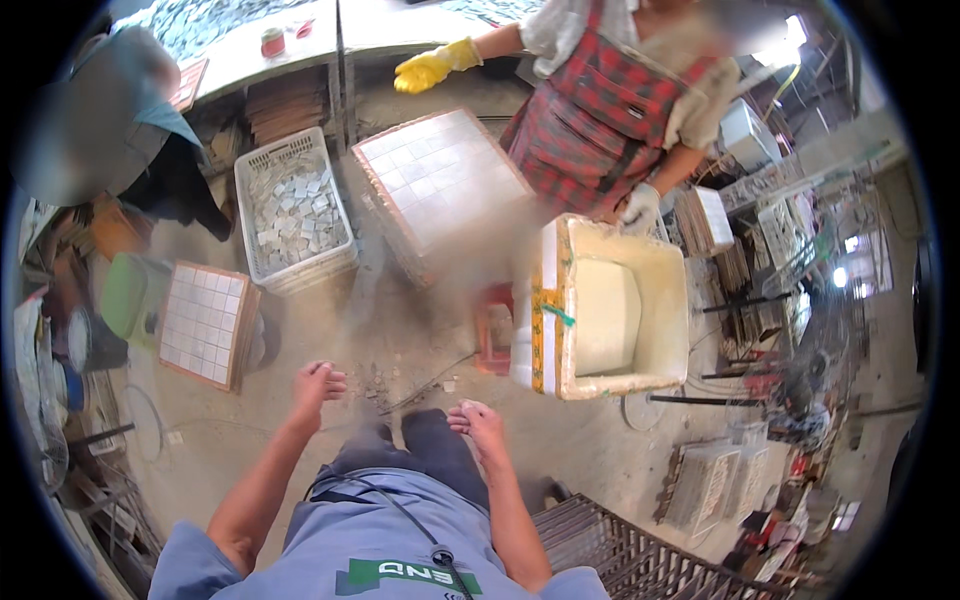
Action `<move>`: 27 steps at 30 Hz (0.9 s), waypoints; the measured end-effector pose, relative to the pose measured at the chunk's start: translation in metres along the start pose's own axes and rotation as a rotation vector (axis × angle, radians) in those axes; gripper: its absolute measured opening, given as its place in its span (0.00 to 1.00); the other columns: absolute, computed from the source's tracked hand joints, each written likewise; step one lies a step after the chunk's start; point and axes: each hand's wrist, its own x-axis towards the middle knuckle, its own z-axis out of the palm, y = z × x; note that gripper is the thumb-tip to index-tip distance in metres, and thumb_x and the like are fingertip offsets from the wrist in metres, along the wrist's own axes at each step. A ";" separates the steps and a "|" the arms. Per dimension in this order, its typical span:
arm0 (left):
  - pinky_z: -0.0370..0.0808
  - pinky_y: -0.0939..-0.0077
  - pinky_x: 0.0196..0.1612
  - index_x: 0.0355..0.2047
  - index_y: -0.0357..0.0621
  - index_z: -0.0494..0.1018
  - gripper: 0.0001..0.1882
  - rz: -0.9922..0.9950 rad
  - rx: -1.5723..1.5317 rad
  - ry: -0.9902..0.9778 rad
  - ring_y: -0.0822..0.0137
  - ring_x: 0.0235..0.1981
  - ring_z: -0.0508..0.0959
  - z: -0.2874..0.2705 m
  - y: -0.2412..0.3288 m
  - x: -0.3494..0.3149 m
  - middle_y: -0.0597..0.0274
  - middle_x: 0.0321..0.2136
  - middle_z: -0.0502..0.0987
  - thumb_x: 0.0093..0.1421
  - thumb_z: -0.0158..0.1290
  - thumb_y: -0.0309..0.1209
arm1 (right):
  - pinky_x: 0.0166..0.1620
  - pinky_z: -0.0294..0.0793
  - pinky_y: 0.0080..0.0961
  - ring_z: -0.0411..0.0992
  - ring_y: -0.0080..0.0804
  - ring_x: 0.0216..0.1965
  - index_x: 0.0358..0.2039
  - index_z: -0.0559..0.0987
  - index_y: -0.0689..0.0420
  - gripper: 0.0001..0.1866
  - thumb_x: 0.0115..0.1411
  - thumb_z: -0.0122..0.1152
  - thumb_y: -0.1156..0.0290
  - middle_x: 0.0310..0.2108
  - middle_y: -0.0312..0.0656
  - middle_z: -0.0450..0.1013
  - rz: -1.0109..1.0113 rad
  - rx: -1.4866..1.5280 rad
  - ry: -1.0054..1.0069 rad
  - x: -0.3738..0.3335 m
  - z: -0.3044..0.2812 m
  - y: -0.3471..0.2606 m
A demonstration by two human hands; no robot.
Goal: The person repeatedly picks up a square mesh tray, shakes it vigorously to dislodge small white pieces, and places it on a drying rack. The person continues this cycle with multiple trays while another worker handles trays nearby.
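Foam box (662, 300) ahead right, co-worker (612, 120) beyond; crate (303, 273) left.

Head view: left lens of a side-by-side fisheye pair on the wearer's head, looking down and forward. The shirt (330, 520) lies nearest, at the lower edge; left hand (318, 386) and right hand (482, 428) fall below centre, over the more distant floor (215, 470); straight edges bow rimward.

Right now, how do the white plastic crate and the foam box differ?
The white crate holds loose tile pieces; the foam box shows none inside. The foam box has thick, solid walls, the white crate thinner, slotted-looking ones. The foam box carries yellow patterned tape; none shows on the white crate. Both are pale, open-topped and roughly rectangular.
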 end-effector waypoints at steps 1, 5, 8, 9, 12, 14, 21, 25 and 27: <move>0.72 0.78 0.24 0.36 0.37 0.68 0.12 -0.008 -0.027 0.029 0.68 0.21 0.74 -0.007 0.003 0.005 0.56 0.26 0.74 0.57 0.43 0.33 | 0.33 0.73 0.23 0.72 0.30 0.30 0.40 0.71 0.67 0.16 0.57 0.48 0.67 0.32 0.48 0.72 -0.025 -0.073 -0.030 0.007 0.009 -0.010; 0.72 0.79 0.24 0.37 0.36 0.67 0.13 -0.037 -0.097 0.078 0.69 0.21 0.74 0.001 0.009 0.009 0.55 0.26 0.74 0.57 0.43 0.33 | 0.35 0.72 0.22 0.73 0.32 0.32 0.40 0.72 0.67 0.17 0.56 0.49 0.66 0.33 0.49 0.72 -0.208 -0.363 -0.017 0.056 0.020 -0.047; 0.72 0.80 0.24 0.38 0.35 0.66 0.14 -0.054 -0.129 0.100 0.69 0.21 0.74 0.019 0.013 0.013 0.55 0.26 0.74 0.58 0.43 0.33 | 0.39 0.70 0.26 0.73 0.39 0.35 0.41 0.71 0.66 0.18 0.54 0.51 0.66 0.33 0.51 0.73 -0.459 -0.709 0.017 0.091 0.033 -0.083; 0.72 0.80 0.24 0.38 0.35 0.66 0.14 -0.049 -0.153 0.106 0.69 0.21 0.74 0.028 0.019 0.018 0.55 0.26 0.74 0.58 0.43 0.33 | 0.40 0.70 0.28 0.72 0.41 0.36 0.41 0.71 0.66 0.18 0.53 0.52 0.66 0.34 0.52 0.72 -0.522 -0.800 -0.003 0.101 0.043 -0.101; 0.72 0.80 0.25 0.40 0.34 0.65 0.15 -0.029 -0.217 0.121 0.69 0.22 0.74 0.052 0.029 0.039 0.54 0.27 0.74 0.58 0.43 0.34 | 0.45 0.66 0.32 0.68 0.48 0.42 0.43 0.70 0.65 0.20 0.52 0.52 0.66 0.38 0.55 0.70 -0.639 -0.941 -0.105 0.125 0.072 -0.142; 0.72 0.78 0.25 0.42 0.33 0.64 0.16 -0.030 -0.241 0.119 0.69 0.23 0.74 0.070 0.039 0.050 0.54 0.28 0.73 0.58 0.43 0.34 | 0.50 0.61 0.35 0.64 0.50 0.47 0.44 0.68 0.66 0.22 0.52 0.51 0.65 0.43 0.57 0.66 -0.719 -0.923 -0.175 0.136 0.092 -0.159; 0.73 0.74 0.34 0.49 0.33 0.57 0.24 -0.057 -0.249 0.081 0.66 0.35 0.72 0.133 0.075 0.100 0.52 0.40 0.68 0.58 0.44 0.37 | 0.61 0.42 0.39 0.46 0.50 0.59 0.53 0.56 0.70 0.31 0.52 0.50 0.67 0.55 0.61 0.51 -0.772 -1.127 0.240 0.244 0.095 -0.205; 0.67 0.68 0.46 0.54 0.32 0.51 0.30 -0.092 -0.210 0.057 0.60 0.49 0.65 0.154 0.085 0.125 0.48 0.49 0.61 0.57 0.46 0.38 | 0.61 0.42 0.39 0.45 0.51 0.60 0.54 0.54 0.70 0.32 0.52 0.50 0.66 0.56 0.60 0.49 -0.830 -1.038 0.549 0.284 0.082 -0.246; 0.64 0.68 0.51 0.55 0.31 0.50 0.32 -0.081 -0.173 0.037 0.59 0.52 0.62 0.174 0.091 0.135 0.46 0.51 0.60 0.56 0.46 0.36 | 0.60 0.44 0.40 0.46 0.52 0.59 0.54 0.55 0.70 0.32 0.52 0.50 0.66 0.56 0.59 0.50 -0.855 -1.066 0.680 0.304 0.054 -0.265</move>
